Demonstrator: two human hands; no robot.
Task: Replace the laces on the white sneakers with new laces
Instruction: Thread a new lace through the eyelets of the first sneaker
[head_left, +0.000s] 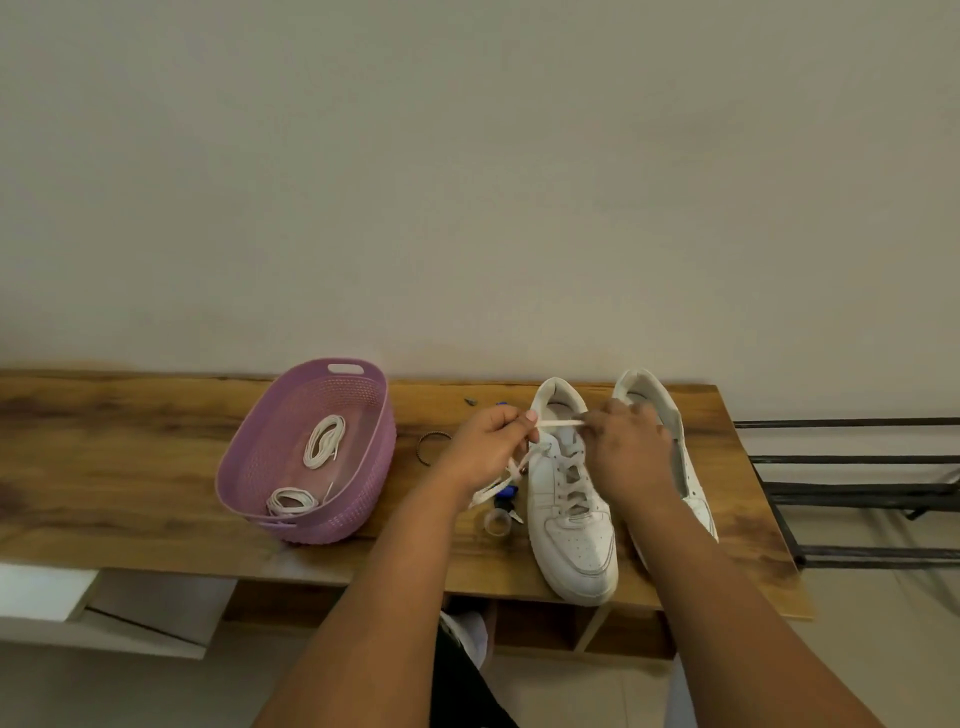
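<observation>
writing: none readable
hands: left hand (488, 447) and right hand (631, 452) pinch one flat white lace (558, 424) taut between them
sneakers: laced sneaker (571, 519) under the hands; second sneaker (675, 467) partly behind right hand, smooth white, probably leather
basket: perforated purple plastic basket (332, 525) left of left hand, two coiled laces (324, 441) inside
table: wood-grain table (130, 467)

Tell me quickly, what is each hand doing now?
Left hand: pinches the lace over the left sneaker.
Right hand: holds the lace's other end.
</observation>
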